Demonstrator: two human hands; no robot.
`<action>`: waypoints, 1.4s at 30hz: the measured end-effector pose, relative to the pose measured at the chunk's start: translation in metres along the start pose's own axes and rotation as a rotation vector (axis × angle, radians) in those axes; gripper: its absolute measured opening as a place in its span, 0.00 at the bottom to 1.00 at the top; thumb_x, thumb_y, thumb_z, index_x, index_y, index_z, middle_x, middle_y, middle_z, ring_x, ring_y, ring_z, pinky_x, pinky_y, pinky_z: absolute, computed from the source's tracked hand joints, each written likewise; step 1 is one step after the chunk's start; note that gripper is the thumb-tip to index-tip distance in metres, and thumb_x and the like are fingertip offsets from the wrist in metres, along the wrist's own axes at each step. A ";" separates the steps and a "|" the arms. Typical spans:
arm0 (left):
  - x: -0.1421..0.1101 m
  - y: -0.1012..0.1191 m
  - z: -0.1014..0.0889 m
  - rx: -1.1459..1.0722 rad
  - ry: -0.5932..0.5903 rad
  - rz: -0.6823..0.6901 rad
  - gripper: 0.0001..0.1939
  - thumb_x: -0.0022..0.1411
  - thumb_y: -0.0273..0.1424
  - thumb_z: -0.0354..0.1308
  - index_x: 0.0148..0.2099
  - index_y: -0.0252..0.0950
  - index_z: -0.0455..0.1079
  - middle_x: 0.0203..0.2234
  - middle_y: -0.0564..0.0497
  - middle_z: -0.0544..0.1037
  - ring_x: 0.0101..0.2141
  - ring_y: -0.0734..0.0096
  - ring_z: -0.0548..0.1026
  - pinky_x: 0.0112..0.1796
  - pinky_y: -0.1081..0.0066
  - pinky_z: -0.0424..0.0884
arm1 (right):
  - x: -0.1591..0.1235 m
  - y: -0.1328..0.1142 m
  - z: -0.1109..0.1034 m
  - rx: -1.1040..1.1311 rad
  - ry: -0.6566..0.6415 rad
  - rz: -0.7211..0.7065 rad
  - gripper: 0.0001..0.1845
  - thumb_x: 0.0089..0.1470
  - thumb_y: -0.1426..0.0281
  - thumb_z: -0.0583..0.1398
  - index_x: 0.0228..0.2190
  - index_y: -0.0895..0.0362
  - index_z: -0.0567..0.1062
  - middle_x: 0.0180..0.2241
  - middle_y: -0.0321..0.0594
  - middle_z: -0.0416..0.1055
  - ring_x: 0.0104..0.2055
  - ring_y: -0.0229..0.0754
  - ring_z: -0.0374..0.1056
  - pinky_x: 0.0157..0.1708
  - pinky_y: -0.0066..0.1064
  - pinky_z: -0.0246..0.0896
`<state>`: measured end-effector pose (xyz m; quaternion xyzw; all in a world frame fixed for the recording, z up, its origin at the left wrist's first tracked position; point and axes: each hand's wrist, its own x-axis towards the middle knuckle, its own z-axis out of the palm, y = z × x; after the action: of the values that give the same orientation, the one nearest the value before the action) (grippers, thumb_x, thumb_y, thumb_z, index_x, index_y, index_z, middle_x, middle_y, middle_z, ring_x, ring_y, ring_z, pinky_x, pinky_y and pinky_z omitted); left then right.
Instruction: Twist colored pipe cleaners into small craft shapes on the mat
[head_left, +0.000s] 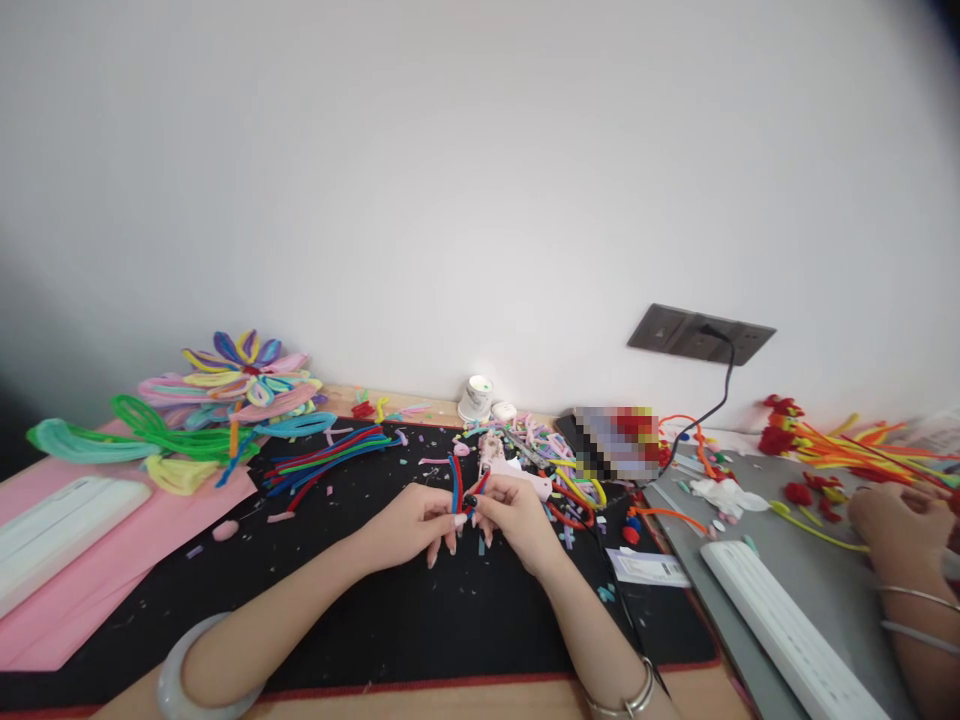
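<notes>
Close together over the black mat [360, 620], both of my hands have their fingers closed on red and blue pipe cleaners [456, 482]. My left hand [412, 522] pinches their lower part, with the ends standing up above the fingers. My right hand [517, 515] grips the other side, a dark spot showing at its fingertips; the exact join is hidden by the fingers. Just behind the right hand lies a pale pink glue gun [529, 482]. Left of the hands rests a bundle of red, blue and green pipe cleaners [330, 460].
Coloured scraps [532, 435] litter the mat's back, near a paper cup [477, 398]. A large pipe-cleaner flower [247, 375] stands at left behind a white box [67, 530]. A black cable [720, 405] runs from the wall socket [697, 335]. At right, another person's hand [904, 530] works.
</notes>
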<state>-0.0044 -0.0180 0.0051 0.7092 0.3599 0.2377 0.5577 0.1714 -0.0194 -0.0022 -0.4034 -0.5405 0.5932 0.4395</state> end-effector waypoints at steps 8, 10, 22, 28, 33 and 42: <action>-0.004 0.007 0.001 0.282 -0.022 0.119 0.18 0.64 0.34 0.42 0.28 0.33 0.67 0.16 0.54 0.72 0.17 0.78 0.67 0.25 0.77 0.63 | -0.001 -0.002 0.002 -0.012 -0.057 0.005 0.09 0.45 0.68 0.62 0.21 0.60 0.68 0.16 0.31 0.68 0.12 0.30 0.58 0.11 0.21 0.54; -0.004 0.006 0.001 0.315 -0.031 0.130 0.18 0.64 0.33 0.41 0.27 0.34 0.65 0.15 0.55 0.70 0.19 0.76 0.68 0.27 0.77 0.64 | -0.002 -0.003 0.004 -0.009 -0.066 0.011 0.10 0.44 0.68 0.62 0.21 0.59 0.68 0.16 0.31 0.67 0.12 0.30 0.58 0.11 0.21 0.54; -0.007 0.006 -0.003 0.424 -0.182 0.172 0.17 0.61 0.29 0.44 0.19 0.34 0.53 0.12 0.58 0.53 0.16 0.79 0.53 0.20 0.75 0.50 | -0.006 -0.007 0.006 -0.041 -0.144 0.038 0.07 0.43 0.68 0.63 0.26 0.60 0.74 0.16 0.30 0.63 0.16 0.29 0.53 0.15 0.22 0.47; -0.006 0.006 -0.001 0.291 -0.102 0.097 0.17 0.62 0.33 0.43 0.22 0.34 0.60 0.12 0.58 0.61 0.16 0.79 0.61 0.20 0.78 0.56 | -0.004 -0.002 0.004 0.073 -0.052 0.017 0.07 0.45 0.69 0.62 0.25 0.59 0.71 0.16 0.29 0.63 0.15 0.28 0.51 0.15 0.21 0.45; -0.003 0.009 0.000 0.192 0.100 0.125 0.17 0.62 0.34 0.44 0.25 0.33 0.65 0.14 0.56 0.69 0.18 0.77 0.67 0.24 0.78 0.60 | -0.003 -0.006 0.005 0.194 0.079 -0.013 0.09 0.45 0.68 0.62 0.22 0.59 0.68 0.16 0.31 0.66 0.14 0.29 0.55 0.13 0.21 0.51; 0.000 0.006 -0.002 0.058 0.276 0.139 0.15 0.60 0.37 0.48 0.34 0.33 0.71 0.23 0.53 0.74 0.16 0.81 0.62 0.20 0.77 0.59 | -0.004 -0.009 0.012 0.269 0.140 -0.072 0.10 0.44 0.67 0.63 0.23 0.59 0.68 0.18 0.34 0.69 0.17 0.33 0.63 0.18 0.24 0.62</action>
<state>-0.0045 -0.0171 0.0113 0.7087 0.3897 0.3607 0.4645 0.1622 -0.0259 0.0081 -0.3618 -0.4384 0.6144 0.5472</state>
